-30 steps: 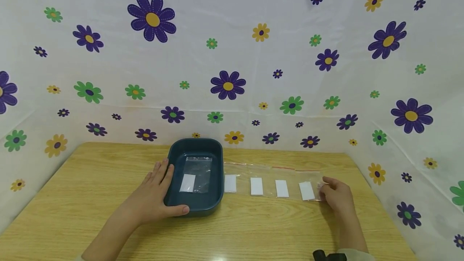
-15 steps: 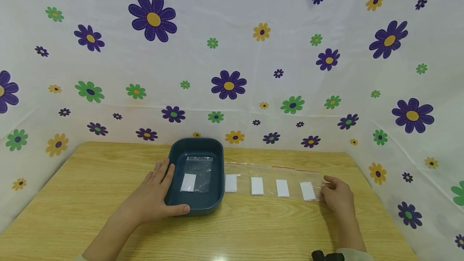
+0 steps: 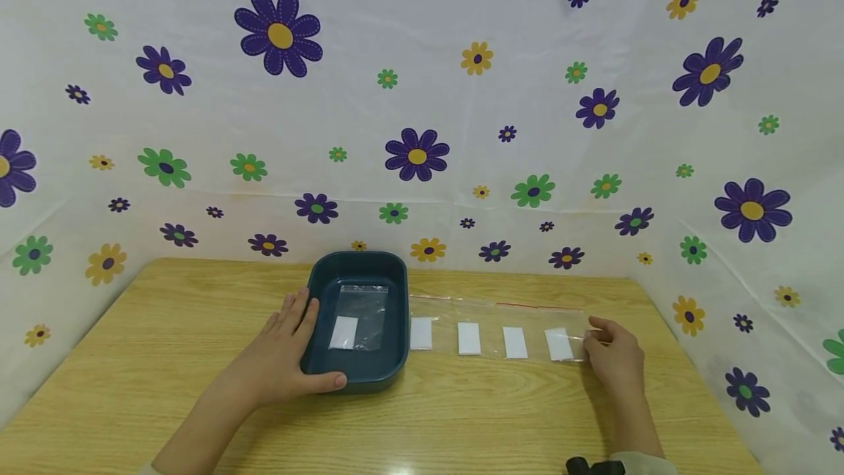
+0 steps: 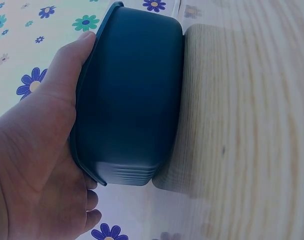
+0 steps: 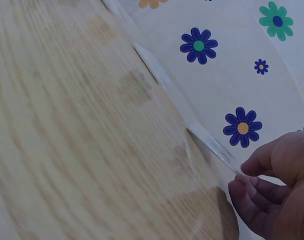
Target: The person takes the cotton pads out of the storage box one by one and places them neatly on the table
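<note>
My left hand rests against the left side and near rim of a dark teal plastic bin, its fingers straight and spread. In the left wrist view, the thumb lies along the bin's rim. Inside the bin is a clear zip bag with a white card. To the right, several more such bags lie in an overlapping row, each with a white card. My right hand pinches the right edge of the end bag; the right wrist view shows this edge raised off the table.
The wooden table bears everything. A white cloth with flowers hangs behind and along both sides. Beside the right sleeve, a black object shows at the bottom edge.
The end bag, pinched in my right hand, has shifted slightly, and its card sits a little farther back. My left hand and the bin stay in place.
</note>
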The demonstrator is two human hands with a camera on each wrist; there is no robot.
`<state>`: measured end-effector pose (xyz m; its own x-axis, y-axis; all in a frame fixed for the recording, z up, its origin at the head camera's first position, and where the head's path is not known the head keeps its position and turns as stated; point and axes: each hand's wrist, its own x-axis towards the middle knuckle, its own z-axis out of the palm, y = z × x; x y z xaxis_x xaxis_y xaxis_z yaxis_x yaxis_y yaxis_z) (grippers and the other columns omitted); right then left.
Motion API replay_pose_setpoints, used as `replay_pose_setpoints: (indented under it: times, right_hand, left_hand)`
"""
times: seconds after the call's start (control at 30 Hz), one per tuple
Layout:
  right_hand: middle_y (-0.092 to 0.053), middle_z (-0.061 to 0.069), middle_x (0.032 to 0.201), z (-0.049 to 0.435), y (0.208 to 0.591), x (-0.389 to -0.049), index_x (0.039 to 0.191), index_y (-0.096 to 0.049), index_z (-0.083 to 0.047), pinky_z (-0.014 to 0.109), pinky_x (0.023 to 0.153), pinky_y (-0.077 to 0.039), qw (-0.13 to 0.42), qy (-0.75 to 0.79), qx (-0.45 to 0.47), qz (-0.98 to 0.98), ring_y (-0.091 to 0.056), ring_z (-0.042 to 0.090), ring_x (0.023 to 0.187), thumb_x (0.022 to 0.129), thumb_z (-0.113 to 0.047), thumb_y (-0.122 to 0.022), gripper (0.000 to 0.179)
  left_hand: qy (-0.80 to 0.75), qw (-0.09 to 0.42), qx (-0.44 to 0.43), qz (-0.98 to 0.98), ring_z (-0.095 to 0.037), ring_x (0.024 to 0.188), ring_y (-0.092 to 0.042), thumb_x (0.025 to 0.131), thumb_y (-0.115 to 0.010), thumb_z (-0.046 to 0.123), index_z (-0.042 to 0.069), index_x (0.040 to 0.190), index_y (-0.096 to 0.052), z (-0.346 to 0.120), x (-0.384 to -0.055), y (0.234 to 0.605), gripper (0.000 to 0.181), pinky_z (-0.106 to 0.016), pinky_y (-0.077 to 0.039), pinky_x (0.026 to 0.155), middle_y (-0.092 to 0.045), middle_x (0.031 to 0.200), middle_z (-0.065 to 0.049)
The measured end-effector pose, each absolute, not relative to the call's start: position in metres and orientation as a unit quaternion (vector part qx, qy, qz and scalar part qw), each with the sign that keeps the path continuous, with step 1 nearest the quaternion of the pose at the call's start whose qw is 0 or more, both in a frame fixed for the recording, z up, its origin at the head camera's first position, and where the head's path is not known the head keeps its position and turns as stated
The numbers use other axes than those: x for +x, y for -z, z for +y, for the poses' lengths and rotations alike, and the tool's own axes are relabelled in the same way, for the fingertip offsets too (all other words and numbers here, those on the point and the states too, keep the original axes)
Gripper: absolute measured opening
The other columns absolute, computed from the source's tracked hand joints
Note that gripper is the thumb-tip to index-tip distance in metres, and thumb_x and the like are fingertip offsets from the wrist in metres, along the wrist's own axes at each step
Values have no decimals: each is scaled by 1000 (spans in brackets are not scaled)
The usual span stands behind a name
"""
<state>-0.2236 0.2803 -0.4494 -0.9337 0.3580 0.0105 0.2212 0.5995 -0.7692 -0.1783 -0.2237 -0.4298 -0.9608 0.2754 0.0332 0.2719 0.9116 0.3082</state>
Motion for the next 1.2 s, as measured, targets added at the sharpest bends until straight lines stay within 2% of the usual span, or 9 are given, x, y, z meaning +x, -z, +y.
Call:
replay_pose_setpoints:
  times: [0.4,0.6,0.83,0.97,1.07,1.2]
  right_hand:
    - [-64,19,120,282,448,-222,136,-58,-1,28,73,-45,71,-393,-157,-903,-59,32,108,94,-11,-56,43]
    - [-63,19,121,284,446,-221,136,-57,-1,25,69,-46,67,-391,-153,-905,-60,33,109,93,-11,-53,44]
    - [-63,17,123,281,442,-224,139,-56,-3,25,72,-46,64,-393,-155,-904,-60,32,113,95,-13,-53,45]
    - [-62,19,125,277,437,-224,139,-55,-3,21,69,-48,64,-410,-147,-898,-61,33,114,96,-14,-55,45]
    - [-61,18,128,273,432,-223,142,-54,-5,18,67,-51,59,-440,-149,-884,-60,30,114,97,-15,-55,46]
    - [-59,17,131,260,427,-226,145,-51,-6,19,71,-55,46,-498,-128,-856,-59,22,109,100,-15,-55,46]
  left_hand:
    - [-156,2,141,978,-47,151,-6,69,-56,90,-3,157,-20,-224,-177,429,133,-64,-16,118,-4,166,-23]
    - [-156,2,141,978,-48,151,-7,69,-57,89,-4,157,-20,-223,-177,427,133,-64,-16,118,-5,166,-24]
    - [-160,2,138,978,-48,150,-8,70,-58,88,-4,156,-21,-225,-175,424,132,-64,-16,118,-5,166,-24]
    - [-160,4,139,977,-47,151,-7,69,-57,89,-3,157,-20,-226,-175,426,132,-64,-16,118,-4,166,-23]
    - [-161,7,140,977,-46,151,-6,69,-56,90,-2,157,-19,-226,-176,429,133,-63,-16,119,-3,166,-22]
    - [-163,2,141,977,-46,151,-6,69,-57,89,-3,157,-20,-226,-176,430,132,-63,-16,119,-5,166,-23]
